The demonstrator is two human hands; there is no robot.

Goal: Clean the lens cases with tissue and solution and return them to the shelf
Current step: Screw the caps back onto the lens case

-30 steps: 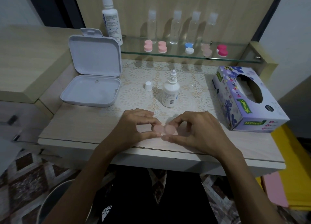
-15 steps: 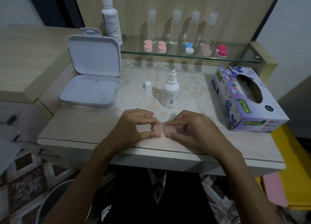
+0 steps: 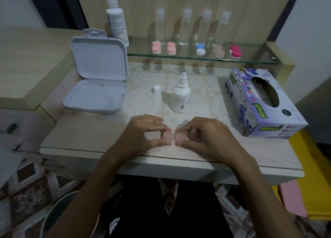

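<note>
A pale pink lens case point(image 3: 174, 136) with two round caps lies at the table's front middle. My left hand point(image 3: 145, 134) pinches its left cap between thumb and fingers. My right hand point(image 3: 206, 137) pinches its right cap the same way. An uncapped small solution bottle point(image 3: 180, 96) stands just behind my hands, its white cap point(image 3: 157, 90) beside it. The purple tissue box point(image 3: 259, 101) sits to the right. Several other lens cases, such as a pink one point(image 3: 156, 47), a blue and white one point(image 3: 200, 49) and a red one point(image 3: 236, 51), rest on the glass shelf point(image 3: 179, 58).
An open white plastic box point(image 3: 96, 87) stands at the left of the table. A tall solution bottle point(image 3: 116, 17) and several clear small bottles point(image 3: 184, 26) stand at the back on the shelf. A lace mat point(image 3: 143, 101) covers the table's middle.
My right hand's fingers have shifted slightly round the right cap. The case stays in the same place between both hands.
</note>
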